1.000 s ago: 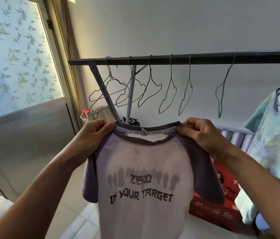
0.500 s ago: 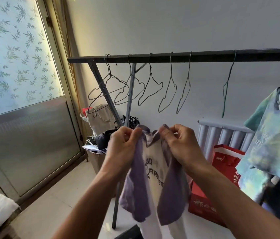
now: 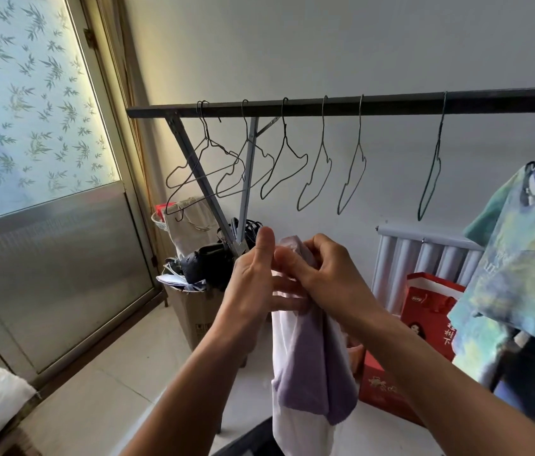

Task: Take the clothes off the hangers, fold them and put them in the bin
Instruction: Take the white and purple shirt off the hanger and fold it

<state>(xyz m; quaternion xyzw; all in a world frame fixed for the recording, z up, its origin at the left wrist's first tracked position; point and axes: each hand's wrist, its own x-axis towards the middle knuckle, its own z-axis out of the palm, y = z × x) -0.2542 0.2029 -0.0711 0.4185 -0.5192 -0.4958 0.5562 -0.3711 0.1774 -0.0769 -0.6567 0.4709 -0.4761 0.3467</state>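
Since the dark rail [image 3: 374, 103] spans the room at head height, we stand just before it, and its right end carries the hung clothes [image 3: 519, 258], a pale tie-dye top foremost, which are yet to come down. Below the rail and clear of the floor [image 3: 111, 390] hangs the shirt [image 3: 309, 373], white in the body with purple sleeves. It is off its hanger and doubled lengthwise, sleeve lying on sleeve, so we judge the folding to be at its first stage and the bin not yet reached. Our right hand [image 3: 328, 278] curls round the bunched neck end and bears the weight, which lets the cloth drop straight. Our left hand [image 3: 253, 284] lies against the same end with fingers fairly straight and thumb upright, seemingly to level the edges. Behind stands a white radiator [image 3: 424, 258], then a cardboard box [image 3: 193, 317] heaped with dark odds and ends, and a red bag [image 3: 424, 307] on the floor behind the shirt. Which of these, if any, is the bin we cannot tell. Bare wire hangers [image 3: 322, 133] dangle above and beyond our hands, and we judge they could snag the cloth if we raise it.
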